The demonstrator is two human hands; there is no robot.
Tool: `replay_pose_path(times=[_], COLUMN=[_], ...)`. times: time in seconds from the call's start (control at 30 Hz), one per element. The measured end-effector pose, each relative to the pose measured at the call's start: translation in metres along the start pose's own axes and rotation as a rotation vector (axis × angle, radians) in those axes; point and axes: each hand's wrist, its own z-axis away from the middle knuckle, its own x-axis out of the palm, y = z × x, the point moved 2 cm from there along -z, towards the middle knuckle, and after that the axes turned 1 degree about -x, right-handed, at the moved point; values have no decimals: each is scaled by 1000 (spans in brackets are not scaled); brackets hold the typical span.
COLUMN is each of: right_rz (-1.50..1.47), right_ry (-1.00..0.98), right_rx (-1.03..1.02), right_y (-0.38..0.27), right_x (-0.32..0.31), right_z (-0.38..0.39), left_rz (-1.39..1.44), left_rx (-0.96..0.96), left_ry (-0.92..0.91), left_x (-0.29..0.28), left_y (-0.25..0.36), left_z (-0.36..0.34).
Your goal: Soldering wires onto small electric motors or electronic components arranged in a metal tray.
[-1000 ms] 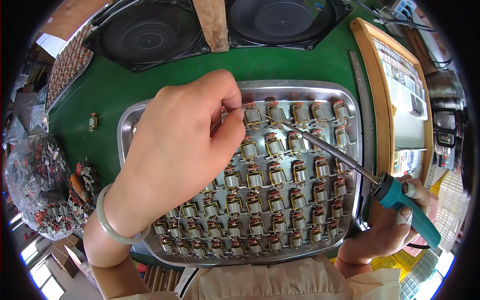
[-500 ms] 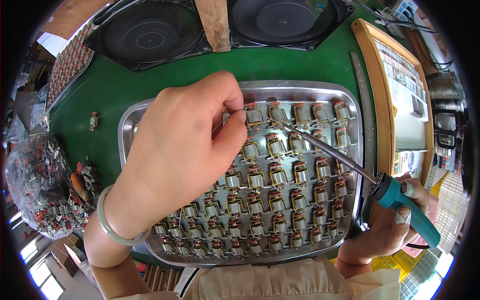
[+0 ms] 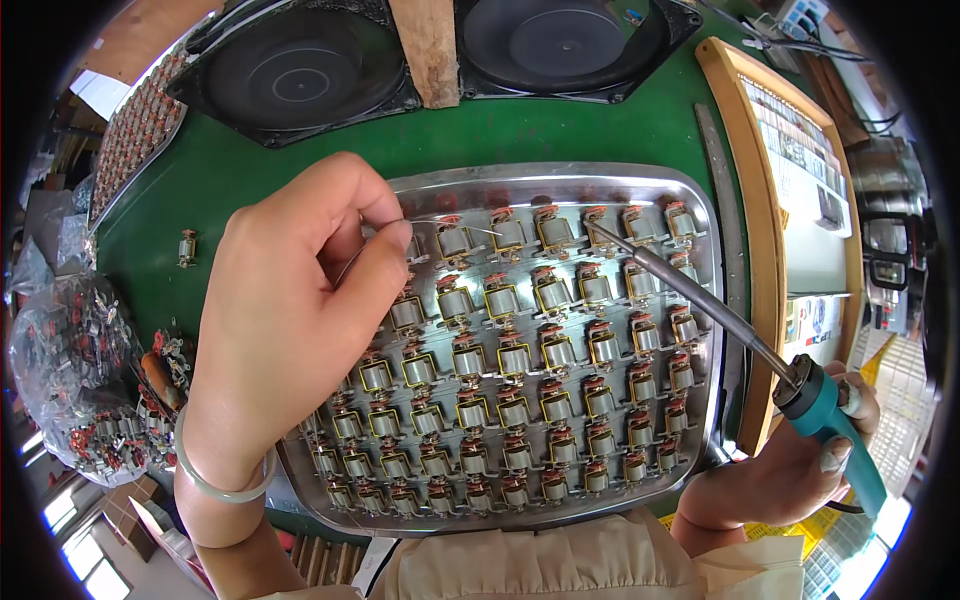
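Observation:
A steel tray (image 3: 625, 176) holds several rows of small metal coil parts (image 3: 555, 290) with red tops and yellow edging. Over its upper left my left hand (image 3: 300, 310) pinches a thin silver wire (image 3: 470, 226) between thumb and forefinger; the wire's free end stretches rightward above the top row. My right hand (image 3: 810, 460), its fingertips wrapped in pale material, grips a teal-handled soldering iron (image 3: 835, 440). The iron's long shaft slants up-left, with its tip at a part (image 3: 595, 228) in the top row; whether they touch is unclear.
Two black fans (image 3: 300, 70) flank a wooden block (image 3: 425, 50) at the back of the green bench. A wooden-framed box (image 3: 725, 70) and metal strip stand right. A bagged heap of parts (image 3: 75, 370), another loaded tray (image 3: 135, 135) and a single loose part (image 3: 186, 247) lie left.
My left hand has moved left with the wire, uncovering more top-row parts. The iron and my right hand have shifted right, the tip now at a part farther right.

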Motion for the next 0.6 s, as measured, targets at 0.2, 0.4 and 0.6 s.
replay_pose_path(times=[0.2,0.4,0.6], right_rz=[289,244,195], right_ry=[166,145,83], right_rx=[43,77,82], right_y=[-1,8,16], right_x=[27,33,35], right_z=[-3,-4,-3], left_rz=[-23,-11,-9], left_rx=[19,78,94], left_ry=[-4,4,0], left_x=[2,5,9], left_y=[-3,-6,-11], left_z=[0,-2,-3])
